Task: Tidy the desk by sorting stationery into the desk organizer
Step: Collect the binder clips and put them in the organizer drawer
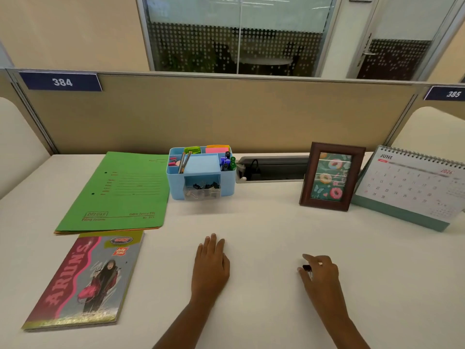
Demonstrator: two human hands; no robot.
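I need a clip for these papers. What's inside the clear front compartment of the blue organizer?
Black binder clips with silver handles lie piled in the clear compartment of the blue organizer. Anything beneath or behind the pile is covered.

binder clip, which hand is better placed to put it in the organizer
Right. The right hand pinches the black binder clip in its fingers; the left hand lies flat on the desk, holding nothing. The organizer with its clear front drawer of clips stands ahead of both.
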